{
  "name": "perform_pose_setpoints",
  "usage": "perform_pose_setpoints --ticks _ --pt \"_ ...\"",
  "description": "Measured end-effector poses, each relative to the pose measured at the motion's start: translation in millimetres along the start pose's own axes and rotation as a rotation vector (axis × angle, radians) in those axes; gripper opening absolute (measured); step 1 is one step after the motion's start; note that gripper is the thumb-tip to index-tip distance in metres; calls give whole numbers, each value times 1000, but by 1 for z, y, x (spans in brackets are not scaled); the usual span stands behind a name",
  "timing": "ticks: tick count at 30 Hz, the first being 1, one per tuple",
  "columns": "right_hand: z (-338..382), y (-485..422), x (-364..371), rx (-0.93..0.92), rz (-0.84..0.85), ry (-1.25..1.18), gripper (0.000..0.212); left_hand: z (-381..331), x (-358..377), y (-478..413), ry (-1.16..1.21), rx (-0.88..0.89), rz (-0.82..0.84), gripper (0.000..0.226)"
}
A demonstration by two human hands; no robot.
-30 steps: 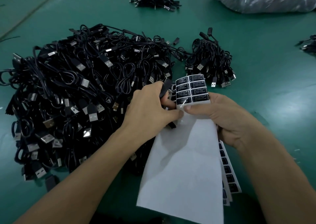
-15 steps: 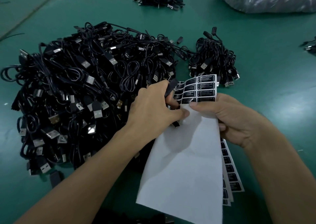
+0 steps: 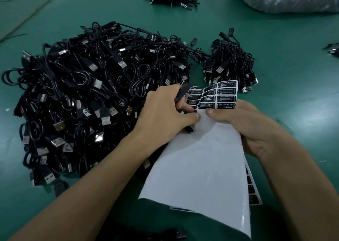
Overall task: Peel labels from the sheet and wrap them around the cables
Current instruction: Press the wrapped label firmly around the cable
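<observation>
Where folded back, sheet: pinched by right hand, thumb on top, fingers curled beneath.
Labels: rows just above both thumbs, long axes left-right.
Left hand: nearer the lowest left label, thumb tip just below it, fingers curled round cable.
Next: probably lifting that label's edge.

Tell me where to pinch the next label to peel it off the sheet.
Probably the lower left corner of the bottom-row label, from the left with the left hand that holds a cable: the right hand bends the label sheet back there, so that edge should lift.
</observation>
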State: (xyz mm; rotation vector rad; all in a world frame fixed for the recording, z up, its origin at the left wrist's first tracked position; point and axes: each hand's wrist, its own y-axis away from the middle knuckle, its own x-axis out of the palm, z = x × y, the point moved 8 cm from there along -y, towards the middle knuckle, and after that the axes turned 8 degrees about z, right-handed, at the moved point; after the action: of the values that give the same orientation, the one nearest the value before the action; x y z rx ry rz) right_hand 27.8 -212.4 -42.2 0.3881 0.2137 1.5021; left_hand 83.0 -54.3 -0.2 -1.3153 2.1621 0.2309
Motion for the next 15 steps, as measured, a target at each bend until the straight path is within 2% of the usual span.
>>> perform_pose_setpoints --ticks 3,8,15 --pt "1 -1 2 -23 18 -14 10 -1 0 1 -15 6 -13 51" --pt "1 -4 3 -41 18 20 15 -3 1 2 -50 4 -18 44" --pt "0 -4 -1 -39 -18 23 7 -2 2 1 -41 -10 12 49"
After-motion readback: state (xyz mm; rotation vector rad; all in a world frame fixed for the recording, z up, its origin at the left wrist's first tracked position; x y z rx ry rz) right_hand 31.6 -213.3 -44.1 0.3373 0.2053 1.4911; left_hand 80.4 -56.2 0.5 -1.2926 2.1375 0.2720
